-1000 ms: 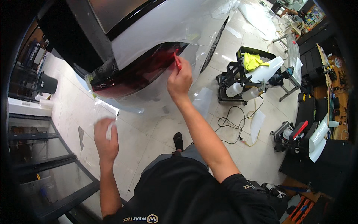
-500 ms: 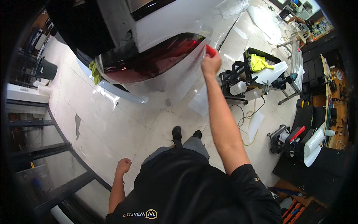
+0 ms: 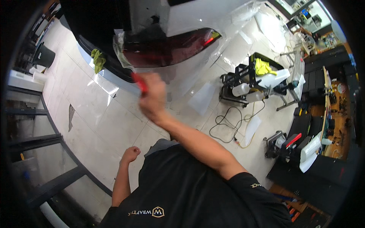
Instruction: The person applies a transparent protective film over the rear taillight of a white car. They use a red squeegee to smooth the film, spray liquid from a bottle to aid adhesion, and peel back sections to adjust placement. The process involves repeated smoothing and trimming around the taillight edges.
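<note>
My right hand (image 3: 152, 97) is closed around a red squeegee (image 3: 139, 81), slightly blurred by motion, just below the inner end of a car's red tail light (image 3: 171, 49). Clear film (image 3: 118, 47) covers the light, its loose edge crumpled at the left end. More of this sheer film spreads over the white body panel (image 3: 197, 17) and past the light's right tip. Low at my left side, my left hand (image 3: 132, 154) hangs with its fingers curled in, touching nothing, and no object shows in it.
A yellow-green cloth (image 3: 98, 60) rests on the bumper. To the right stands a black cart (image 3: 247, 70) with a bright yellow cloth (image 3: 264, 66) and spray bottles (image 3: 241, 89). A black cable (image 3: 224, 138) loops over the tiled floor. Glass-paned frames (image 3: 42, 133) line the left.
My right hand has swung left and nearer to me with the red squeegee, from the light's right tip to below its left end. The film there no longer bulges outward. My left hand stays low.
</note>
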A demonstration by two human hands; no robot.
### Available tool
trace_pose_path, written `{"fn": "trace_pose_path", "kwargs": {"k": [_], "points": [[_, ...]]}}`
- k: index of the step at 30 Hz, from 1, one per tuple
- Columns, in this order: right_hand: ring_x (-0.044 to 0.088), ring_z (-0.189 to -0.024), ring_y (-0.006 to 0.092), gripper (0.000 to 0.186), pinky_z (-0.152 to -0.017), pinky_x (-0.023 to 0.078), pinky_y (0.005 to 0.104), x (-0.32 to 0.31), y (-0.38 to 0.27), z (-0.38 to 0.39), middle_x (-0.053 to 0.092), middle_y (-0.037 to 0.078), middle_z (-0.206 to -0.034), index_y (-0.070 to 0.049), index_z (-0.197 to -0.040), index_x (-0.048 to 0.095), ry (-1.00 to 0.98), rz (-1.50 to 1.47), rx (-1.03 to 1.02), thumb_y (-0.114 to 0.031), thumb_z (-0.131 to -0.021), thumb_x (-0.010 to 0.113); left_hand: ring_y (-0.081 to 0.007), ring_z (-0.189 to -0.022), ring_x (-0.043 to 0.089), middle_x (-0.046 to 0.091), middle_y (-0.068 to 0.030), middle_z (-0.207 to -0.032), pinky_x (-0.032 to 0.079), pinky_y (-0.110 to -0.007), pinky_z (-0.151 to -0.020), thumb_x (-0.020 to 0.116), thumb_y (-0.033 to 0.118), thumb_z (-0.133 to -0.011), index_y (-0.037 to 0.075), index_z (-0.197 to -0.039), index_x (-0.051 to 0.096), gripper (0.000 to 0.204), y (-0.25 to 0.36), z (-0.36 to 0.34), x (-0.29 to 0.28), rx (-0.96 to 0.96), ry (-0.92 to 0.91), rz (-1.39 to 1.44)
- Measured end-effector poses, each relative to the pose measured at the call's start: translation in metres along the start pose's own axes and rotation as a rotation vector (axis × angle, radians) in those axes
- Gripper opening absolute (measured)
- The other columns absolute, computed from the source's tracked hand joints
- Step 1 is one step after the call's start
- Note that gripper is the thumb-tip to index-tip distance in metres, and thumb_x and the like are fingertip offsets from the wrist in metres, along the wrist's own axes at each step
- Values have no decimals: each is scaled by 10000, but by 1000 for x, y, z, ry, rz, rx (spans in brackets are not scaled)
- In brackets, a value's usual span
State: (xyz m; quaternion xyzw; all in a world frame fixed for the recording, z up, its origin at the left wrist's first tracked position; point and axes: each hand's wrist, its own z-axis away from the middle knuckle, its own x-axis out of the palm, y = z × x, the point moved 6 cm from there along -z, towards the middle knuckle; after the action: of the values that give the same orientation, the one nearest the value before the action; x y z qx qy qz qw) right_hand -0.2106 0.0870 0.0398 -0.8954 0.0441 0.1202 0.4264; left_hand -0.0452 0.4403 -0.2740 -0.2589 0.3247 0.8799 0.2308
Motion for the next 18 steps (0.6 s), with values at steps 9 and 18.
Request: {"fn": "trace_pose_path", "kwargs": {"k": [9, 18], "points": [[564, -1088, 464, 367, -981, 439, 562, -30, 50, -32, 594, 231, -1178, 40, -1245, 617, 523, 292, -52, 68, -883, 570, -346, -1112, 743, 783, -183, -1175, 578, -445, -980, 742, 329, -1003, 56, -1271, 748, 382, 40, 6, 5, 24, 49, 89], [722, -1097, 383, 406, -960, 570, 427, -53, 26, -16, 732, 179, -1158, -41, -1215, 712, -26, 80, -119, 127, -845, 716, -351, -1090, 749, 783, -187, -1185, 585, -449, -962, 731, 314, -1018, 52, -1290, 742, 379, 60, 3, 1, 56, -39, 154]]}}
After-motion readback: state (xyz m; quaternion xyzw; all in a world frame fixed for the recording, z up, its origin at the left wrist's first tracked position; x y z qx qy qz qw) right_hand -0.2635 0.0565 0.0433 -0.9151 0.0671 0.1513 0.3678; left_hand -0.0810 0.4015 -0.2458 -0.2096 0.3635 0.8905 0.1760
